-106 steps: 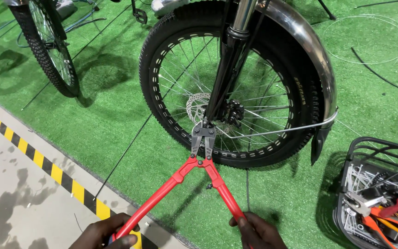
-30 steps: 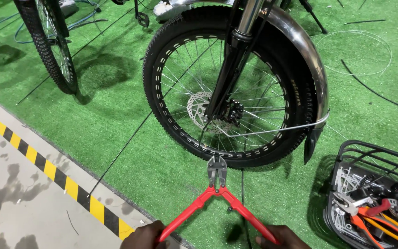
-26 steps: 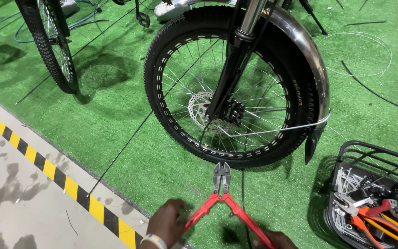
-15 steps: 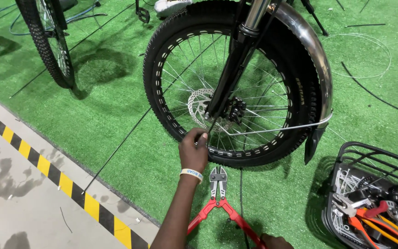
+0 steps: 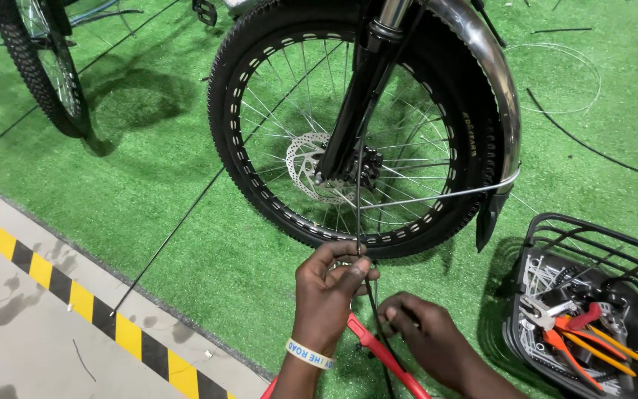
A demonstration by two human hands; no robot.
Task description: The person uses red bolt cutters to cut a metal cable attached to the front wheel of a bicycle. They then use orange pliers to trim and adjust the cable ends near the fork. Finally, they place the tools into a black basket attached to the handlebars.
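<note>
Both your hands have left the cutter handles: left hand (image 5: 330, 288) pinches the black cable (image 5: 359, 199) below the wheel (image 5: 260, 74); right hand (image 5: 426, 336), fingers curled, touches the cable lower down over the red bolt cutter (image 5: 378, 351).

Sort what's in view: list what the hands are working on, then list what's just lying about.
In hand:
left hand pinching the thin black cable
right hand lower on that cable
front wheel the cable runs down past
red bolt cutters under the hands

Lying about:
black wire basket of pliers
second wheel
loose wire coil
</note>
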